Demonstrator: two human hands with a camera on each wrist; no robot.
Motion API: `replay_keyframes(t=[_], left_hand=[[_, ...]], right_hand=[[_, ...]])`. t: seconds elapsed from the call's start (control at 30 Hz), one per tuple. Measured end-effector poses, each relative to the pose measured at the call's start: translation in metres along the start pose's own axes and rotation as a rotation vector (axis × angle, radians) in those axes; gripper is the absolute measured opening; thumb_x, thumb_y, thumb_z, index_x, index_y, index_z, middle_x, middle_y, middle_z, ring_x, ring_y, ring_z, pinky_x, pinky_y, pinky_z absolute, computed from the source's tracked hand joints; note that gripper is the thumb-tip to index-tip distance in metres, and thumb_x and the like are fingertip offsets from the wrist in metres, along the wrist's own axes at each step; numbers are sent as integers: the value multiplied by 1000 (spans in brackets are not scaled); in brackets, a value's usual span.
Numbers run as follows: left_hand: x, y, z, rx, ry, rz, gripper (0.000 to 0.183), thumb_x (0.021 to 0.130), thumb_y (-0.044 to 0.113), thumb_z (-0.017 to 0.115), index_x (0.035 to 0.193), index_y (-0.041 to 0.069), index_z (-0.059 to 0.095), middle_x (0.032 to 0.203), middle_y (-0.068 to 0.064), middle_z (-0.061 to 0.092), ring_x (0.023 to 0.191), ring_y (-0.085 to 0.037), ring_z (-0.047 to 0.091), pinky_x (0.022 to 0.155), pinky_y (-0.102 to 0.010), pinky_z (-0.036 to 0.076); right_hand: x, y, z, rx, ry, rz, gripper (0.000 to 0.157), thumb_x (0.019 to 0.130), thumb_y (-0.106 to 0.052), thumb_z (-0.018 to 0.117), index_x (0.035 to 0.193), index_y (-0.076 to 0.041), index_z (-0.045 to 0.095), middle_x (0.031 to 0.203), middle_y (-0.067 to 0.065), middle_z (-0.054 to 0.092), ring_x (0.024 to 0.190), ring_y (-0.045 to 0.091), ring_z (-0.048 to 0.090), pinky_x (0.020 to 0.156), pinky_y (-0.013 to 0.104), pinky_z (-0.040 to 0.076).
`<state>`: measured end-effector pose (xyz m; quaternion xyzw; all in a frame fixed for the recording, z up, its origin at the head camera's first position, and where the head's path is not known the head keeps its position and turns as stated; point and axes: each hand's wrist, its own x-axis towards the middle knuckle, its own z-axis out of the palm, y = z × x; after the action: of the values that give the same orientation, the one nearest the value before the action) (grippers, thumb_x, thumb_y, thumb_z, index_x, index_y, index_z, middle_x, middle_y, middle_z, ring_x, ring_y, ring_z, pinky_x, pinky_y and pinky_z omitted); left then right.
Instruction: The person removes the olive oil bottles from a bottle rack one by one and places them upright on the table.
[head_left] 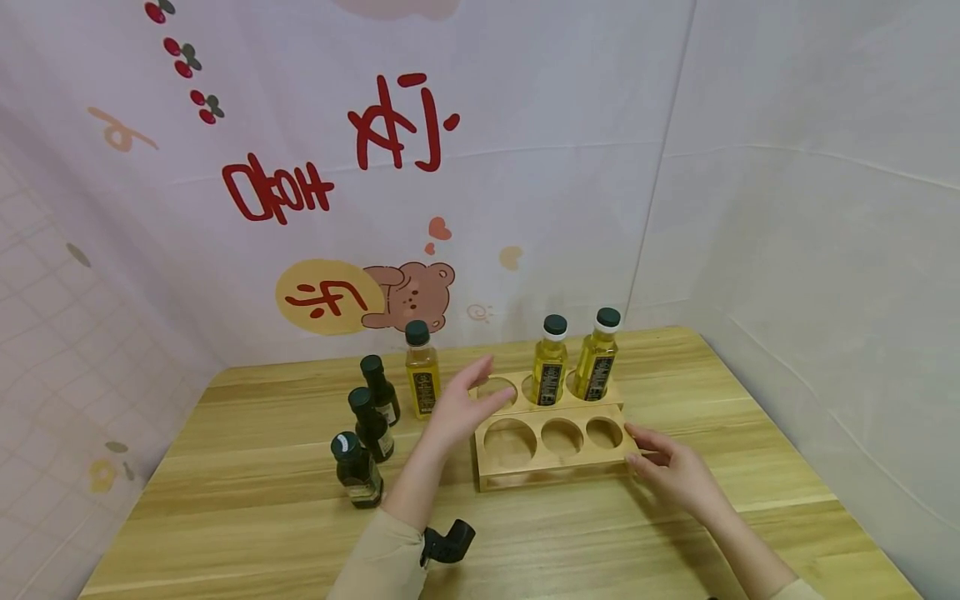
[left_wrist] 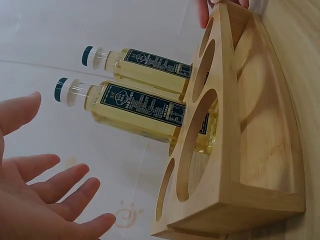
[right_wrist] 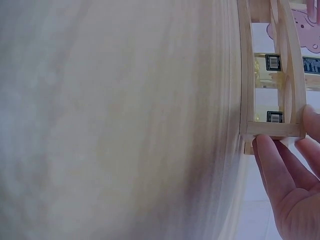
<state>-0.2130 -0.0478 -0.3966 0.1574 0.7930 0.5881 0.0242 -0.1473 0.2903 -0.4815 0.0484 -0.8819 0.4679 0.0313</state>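
A two-tier wooden rack (head_left: 552, 467) with round holes stands on the table. Two yellow oil bottles (head_left: 550, 375) (head_left: 597, 358) with dark green caps stand upright in its back tier. The left hand (head_left: 456, 412) hovers by the rack's left end with spread fingers and holds nothing; the left wrist view shows the hand apart from the rack and bottles. At the rack's right end, the right hand (head_left: 675, 475) holds the front corner between thumb and fingers. In the right wrist view, its fingertips (right_wrist: 267, 142) touch the end panel.
Left of the rack, another yellow oil bottle (head_left: 423, 379) stands near the back. Three small dark bottles (head_left: 381, 390) (head_left: 371, 427) (head_left: 357, 473) form a row beside the left forearm. A printed cloth (head_left: 540, 167) hangs behind the wooden table (head_left: 247, 500).
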Motion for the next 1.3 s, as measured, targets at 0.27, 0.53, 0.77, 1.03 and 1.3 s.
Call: replay_keyframes(t=[0.27, 0.53, 0.77, 1.03, 1.3], left_hand=[[20, 4, 15, 32, -59, 18, 72, 89, 35, 74, 151, 15, 43, 145, -11, 51, 133, -31, 45, 106, -55, 37], [39, -2, 29, 67, -33, 42, 71, 88, 37, 76, 150, 18, 45, 144, -6, 53, 135, -27, 44, 108, -50, 37], [53, 1, 38, 38, -6, 14, 70, 88, 37, 76, 149, 25, 46, 143, 0, 54, 132, -26, 47, 96, -48, 48], [67, 3, 43, 39, 20, 32, 69, 88, 34, 77, 149, 28, 46, 142, 1, 55, 137, -23, 41, 111, -47, 34], [76, 6, 46, -8, 26, 63, 66, 89, 32, 77, 148, 27, 48, 140, -4, 57, 133, -23, 46, 105, -48, 41]], right_hand=[[0, 1, 0, -37, -2, 16, 54, 92, -23, 72, 139, -1, 56, 129, 27, 59, 102, 35, 67, 74, 24, 55], [1, 1, 0, -11, -3, 17, 53, 92, -20, 72, 139, -1, 56, 129, 27, 59, 103, 36, 66, 74, 23, 55], [1, 3, 0, -13, -1, 7, 53, 92, -20, 72, 139, -1, 56, 128, 26, 60, 102, 35, 67, 74, 24, 55], [2, 3, 0, -18, 6, -6, 52, 92, -19, 72, 138, 0, 56, 127, 25, 61, 101, 35, 67, 75, 24, 55], [1, 2, 0, -10, 10, -12, 51, 92, -17, 73, 137, 0, 57, 127, 26, 61, 100, 35, 68, 75, 24, 55]])
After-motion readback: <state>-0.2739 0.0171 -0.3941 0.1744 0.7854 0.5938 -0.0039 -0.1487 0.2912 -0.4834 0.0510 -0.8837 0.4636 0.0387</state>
